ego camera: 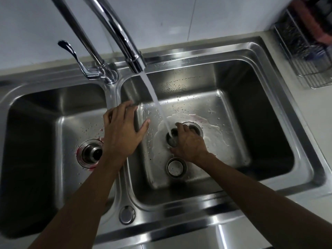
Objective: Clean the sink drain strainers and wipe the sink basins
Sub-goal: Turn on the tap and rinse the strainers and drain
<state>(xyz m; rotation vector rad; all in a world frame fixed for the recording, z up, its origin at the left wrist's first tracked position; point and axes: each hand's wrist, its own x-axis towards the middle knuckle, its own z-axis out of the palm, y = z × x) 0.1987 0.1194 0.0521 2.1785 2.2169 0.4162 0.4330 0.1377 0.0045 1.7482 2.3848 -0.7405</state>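
Observation:
A steel double sink fills the view. My right hand point(188, 142) grips a drain strainer point(172, 139) in the right basin point(233, 108), held under the running water stream point(158, 105) beside the right drain point(195, 128). A second strainer cup point(177, 167) sits on the basin floor just in front of that hand. My left hand point(122, 128) rests open, fingers spread, on the divider point(112, 99) between the basins. The left basin point(45, 114) has its drain point(89, 153) with a stopper in it and pink residue around the rim.
The chrome tap point(124, 38) arches over the right basin, its lever handle point(75, 56) at the back left. A wire rack point(305, 56) with a dark scourer and a red cloth stands on the counter at the back right. A round cap point(127, 214) sits on the front rim.

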